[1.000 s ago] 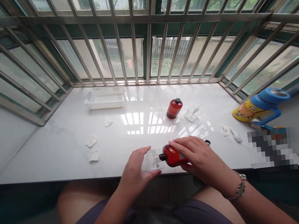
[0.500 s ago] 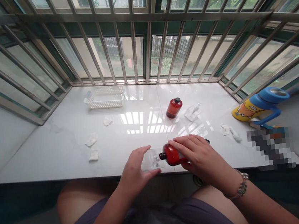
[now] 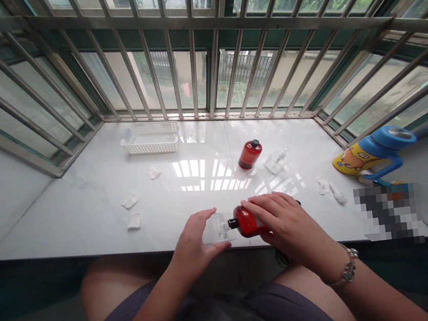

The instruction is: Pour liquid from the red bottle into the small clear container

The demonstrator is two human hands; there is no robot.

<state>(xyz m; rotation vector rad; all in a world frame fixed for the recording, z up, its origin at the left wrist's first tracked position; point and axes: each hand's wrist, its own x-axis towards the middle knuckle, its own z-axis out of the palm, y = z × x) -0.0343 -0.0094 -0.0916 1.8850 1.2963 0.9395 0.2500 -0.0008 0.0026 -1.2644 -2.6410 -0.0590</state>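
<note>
Bottle: a red bottle [image 3: 246,221] is lying tipped on its side at the near edge of the sill [image 3: 88,211], its open dark neck pointing left into a clear cup [image 3: 214,229].
Right hand: the right hand [image 3: 283,224] is wrapping its fingers over the bottle's body, holding it tilted; a watch [image 3: 348,270] is sitting on the wrist.
Left hand: the left hand [image 3: 193,245] is curling around the cup, thumb on the near side and fingers on the far side, steadying it on the sill.
Cap: a small dark cap [image 3: 298,203] is showing just beyond the right hand; little of it is visible.
Second bottle: another red bottle [image 3: 250,154], capped, is standing well behind the hands, with a clear wrapper [image 3: 276,160] just to its right.
Basket: a white basket [image 3: 150,139] is sitting at the far left, near the window bars [image 3: 190,55].
Scraps: white scraps [image 3: 131,201] are lying scattered on the left of the sill.
Flask: a blue and yellow flask [image 3: 375,151] is lying on its side at the far right.
</note>
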